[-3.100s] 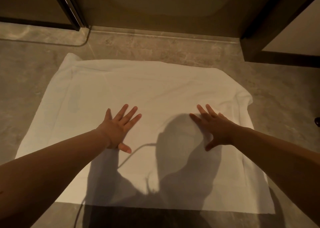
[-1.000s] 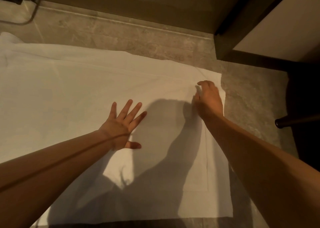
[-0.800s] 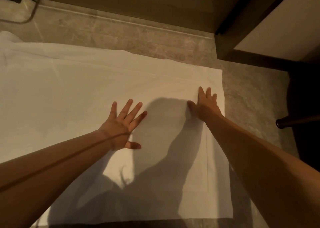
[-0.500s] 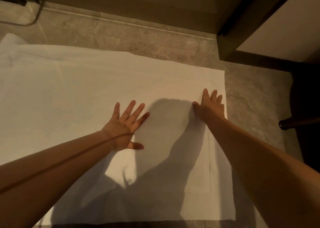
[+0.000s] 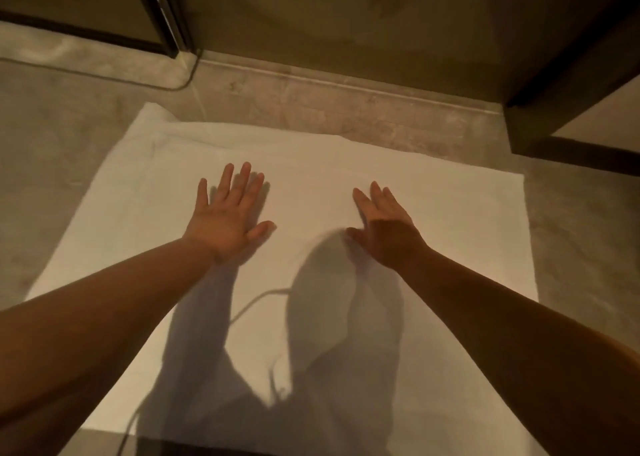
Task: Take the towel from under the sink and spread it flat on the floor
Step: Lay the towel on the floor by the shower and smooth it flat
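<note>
A white towel (image 5: 311, 178) lies spread out on the grey stone floor (image 5: 52, 164), its far left corner slightly rumpled. My left hand (image 5: 228, 218) rests flat on the towel left of centre, fingers apart, holding nothing. My right hand (image 5: 388, 228) lies palm down on the towel right of centre, fingers extended, also holding nothing. Shadows of my arms and head fall across the near half of the towel.
A dark wall or cabinet base (image 5: 346, 33) runs along the far side with a pale floor strip (image 5: 346, 102) before it. A dark door frame (image 5: 159, 12) stands at the back left. A dark cabinet corner (image 5: 554, 123) juts in at the right.
My right hand has moved from the towel's right edge in towards the middle. My left hand has slid further forward. The view has swung left, so the whole towel shows.
</note>
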`<action>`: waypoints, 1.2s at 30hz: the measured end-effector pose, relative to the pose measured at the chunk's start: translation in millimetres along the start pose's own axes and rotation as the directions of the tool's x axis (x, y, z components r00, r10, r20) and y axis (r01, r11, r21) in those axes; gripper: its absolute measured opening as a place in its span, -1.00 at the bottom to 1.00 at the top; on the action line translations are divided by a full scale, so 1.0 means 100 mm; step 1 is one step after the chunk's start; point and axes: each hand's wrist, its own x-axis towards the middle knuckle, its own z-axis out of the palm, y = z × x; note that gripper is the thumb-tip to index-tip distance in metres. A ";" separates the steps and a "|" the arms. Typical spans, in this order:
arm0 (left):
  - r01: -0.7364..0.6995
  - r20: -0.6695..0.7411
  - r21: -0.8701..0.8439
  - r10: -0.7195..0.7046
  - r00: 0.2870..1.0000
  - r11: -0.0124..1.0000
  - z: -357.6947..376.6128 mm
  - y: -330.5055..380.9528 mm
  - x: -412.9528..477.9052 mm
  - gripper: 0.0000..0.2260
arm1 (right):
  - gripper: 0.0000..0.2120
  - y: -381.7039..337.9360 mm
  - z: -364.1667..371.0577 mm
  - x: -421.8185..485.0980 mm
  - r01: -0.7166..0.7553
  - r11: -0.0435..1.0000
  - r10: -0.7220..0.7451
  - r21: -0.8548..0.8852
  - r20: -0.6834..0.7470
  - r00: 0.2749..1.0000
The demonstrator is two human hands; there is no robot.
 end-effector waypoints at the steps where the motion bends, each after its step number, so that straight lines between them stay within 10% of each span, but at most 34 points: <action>1: 0.032 0.005 0.001 -0.032 0.999 0.999 -0.01 -0.14 0.01 -0.29 | -0.29 -0.13 0.02 0.03 0.017 1.000 -0.017 0.001 0.008 1.000; 24: 0.226 0.157 -0.268 -0.189 0.969 0.937 -0.08 -1.18 0.35 0.15 | -0.22 -0.77 0.36 0.14 0.005 0.998 0.007 -0.069 0.167 0.986; 36: 0.278 0.307 -0.140 -0.225 0.925 0.950 -0.08 -1.20 0.44 0.17 | -0.21 -0.75 0.38 0.12 -0.003 0.998 0.015 -0.065 0.188 0.982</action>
